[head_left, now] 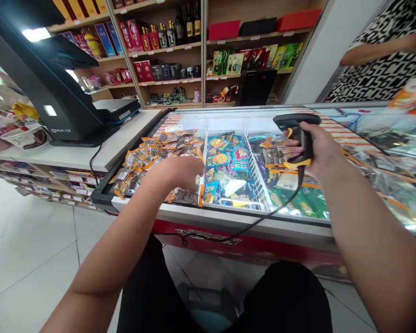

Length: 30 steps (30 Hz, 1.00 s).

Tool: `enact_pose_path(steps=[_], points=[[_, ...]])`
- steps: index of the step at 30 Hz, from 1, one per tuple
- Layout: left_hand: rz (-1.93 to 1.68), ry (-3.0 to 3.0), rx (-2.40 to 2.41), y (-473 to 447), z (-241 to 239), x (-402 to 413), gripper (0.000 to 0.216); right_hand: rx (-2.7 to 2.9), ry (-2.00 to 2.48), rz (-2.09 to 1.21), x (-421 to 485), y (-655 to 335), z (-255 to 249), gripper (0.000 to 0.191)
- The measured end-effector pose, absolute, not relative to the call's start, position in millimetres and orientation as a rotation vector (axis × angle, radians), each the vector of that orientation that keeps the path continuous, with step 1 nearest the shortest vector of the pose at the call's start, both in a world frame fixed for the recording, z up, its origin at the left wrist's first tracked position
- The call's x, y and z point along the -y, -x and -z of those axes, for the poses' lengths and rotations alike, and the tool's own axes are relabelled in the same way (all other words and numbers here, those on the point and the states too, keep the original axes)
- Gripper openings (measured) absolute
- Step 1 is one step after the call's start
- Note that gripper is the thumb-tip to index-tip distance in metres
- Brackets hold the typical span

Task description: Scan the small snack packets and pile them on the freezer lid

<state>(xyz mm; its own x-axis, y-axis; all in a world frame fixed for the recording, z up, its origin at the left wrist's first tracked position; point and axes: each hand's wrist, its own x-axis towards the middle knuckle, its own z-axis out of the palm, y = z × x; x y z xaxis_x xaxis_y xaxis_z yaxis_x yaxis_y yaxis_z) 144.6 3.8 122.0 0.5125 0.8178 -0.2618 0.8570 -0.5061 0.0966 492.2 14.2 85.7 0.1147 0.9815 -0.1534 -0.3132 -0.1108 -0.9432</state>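
My right hand is wrapped round the handle of a black and yellow barcode scanner, held up over the glass-topped freezer. The scanner's black cable hangs from the grip and runs left along the freezer front. My left hand, smeared by motion, hovers over a heap of small clear packets with orange edges on the left of the freezer top. One packet lies right below it, by the front edge. The fingers of that hand are hidden or blurred, so whether they touch a packet is unclear.
More orange-edged packets lie on the right. Colourful ice-cream bags show inside the freezer between white wire dividers. A black checkout machine stands on the left counter. Behind are stocked shelves; a person in patterned clothing is at far right.
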Motion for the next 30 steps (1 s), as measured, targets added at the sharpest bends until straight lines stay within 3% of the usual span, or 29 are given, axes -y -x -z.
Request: enact_pose_path(steps=[2,5,9,12,17,22,26,30], points=[[0.284,-2.55,-1.452,-122.3,-106.2,-1.5,0.054,0.847,1.137,-1.327,-13.1,-491.5,-86.1,0.034],[0.377,-2.553,-1.421,-107.2,-88.1,-1.9,0.054,0.826,1.1,-1.348,-11.2,-491.2,-87.9,0.039],[0.305,-2.562,-1.326,-113.9,-86.7,-4.0,0.029,0.825,1.067,-1.421,-6.8,-489.5,-91.4,0.044],[-0.052,-2.501,-1.3,-138.5,-89.6,-12.7,0.002,0.904,1.076,-1.481,-3.8,-485.9,-91.8,0.043],[-0.739,-2.191,-1.481,-204.3,-78.2,-51.9,0.024,0.999,1.07,-1.468,-4.5,-482.2,-86.1,0.041],[-0.823,-2.021,-1.594,-247.6,-59.3,-95.3,0.034,1.123,1.135,-1.522,-7.1,-485.4,-80.4,0.027],[-0.847,-1.99,-1.627,-251.4,-41.0,-107.9,0.032,1.272,1.184,-1.573,-6.6,-486.8,-74.7,0.044],[-0.844,-2.014,-1.564,-248.9,-26.8,-103.7,0.025,1.314,1.149,-1.552,-6.7,-485.3,-69.5,0.049]])
